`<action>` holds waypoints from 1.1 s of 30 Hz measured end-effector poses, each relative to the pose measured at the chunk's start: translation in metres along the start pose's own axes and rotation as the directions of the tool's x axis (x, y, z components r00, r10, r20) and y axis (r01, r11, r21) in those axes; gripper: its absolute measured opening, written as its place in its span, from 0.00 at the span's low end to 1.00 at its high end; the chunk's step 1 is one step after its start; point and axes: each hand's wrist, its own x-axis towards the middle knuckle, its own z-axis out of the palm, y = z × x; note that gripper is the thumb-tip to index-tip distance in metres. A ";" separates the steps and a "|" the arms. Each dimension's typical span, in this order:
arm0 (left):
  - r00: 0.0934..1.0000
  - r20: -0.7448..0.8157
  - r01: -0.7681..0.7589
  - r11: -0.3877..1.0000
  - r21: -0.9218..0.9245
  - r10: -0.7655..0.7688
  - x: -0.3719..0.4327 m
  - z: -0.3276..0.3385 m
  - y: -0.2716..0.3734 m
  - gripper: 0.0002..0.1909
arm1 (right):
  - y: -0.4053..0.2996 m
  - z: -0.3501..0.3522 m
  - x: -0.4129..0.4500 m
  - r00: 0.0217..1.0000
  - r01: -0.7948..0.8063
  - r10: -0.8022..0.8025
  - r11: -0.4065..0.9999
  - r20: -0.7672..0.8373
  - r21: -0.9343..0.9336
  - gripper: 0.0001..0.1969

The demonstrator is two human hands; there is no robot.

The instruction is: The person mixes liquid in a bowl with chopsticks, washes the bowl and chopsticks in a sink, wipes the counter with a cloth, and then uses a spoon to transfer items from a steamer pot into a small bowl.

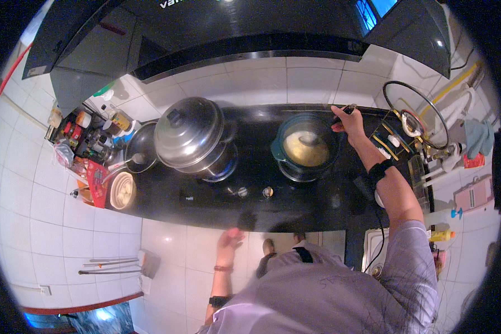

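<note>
My right hand [350,122] is at the back right of a dark green pot [280,146], its fingers closed around a small dark item [349,109] whose kind I cannot make out. Yellowish food [304,151] in pale liquid shows inside the pot, which sits on the right burner. Blurred by motion, my left hand [230,239] hangs in front of the counter's edge, touching nothing visible; its fingers are unclear. On the left burner stands a large steel pot with a domed steel lid [190,135], tilted in this view.
Left of the steel pot are a wok [142,152], a stack of pale bowls [123,191] and jars and bottles [102,135]. A wire rack [390,140] stands to the right, near a sink [371,246]. A range hood [250,41] overhangs the black stove [217,204].
</note>
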 end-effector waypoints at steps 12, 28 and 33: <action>0.999 -0.025 -0.027 0.998 -0.059 0.026 0.009 -0.003 -0.003 0.12 | -0.005 0.027 0.034 0.991 -0.088 0.119 0.916 0.056 -0.392 0.20; 1.000 -0.008 -0.017 0.997 -0.073 0.017 0.008 -0.008 -0.005 0.13 | 0.023 0.079 -0.008 0.966 0.250 -0.249 0.819 0.073 -0.517 0.15; 1.000 -0.013 0.001 1.000 -0.027 -0.001 0.008 -0.009 -0.007 0.12 | 0.037 0.070 -0.019 0.950 0.309 -0.278 0.897 0.141 -0.315 0.13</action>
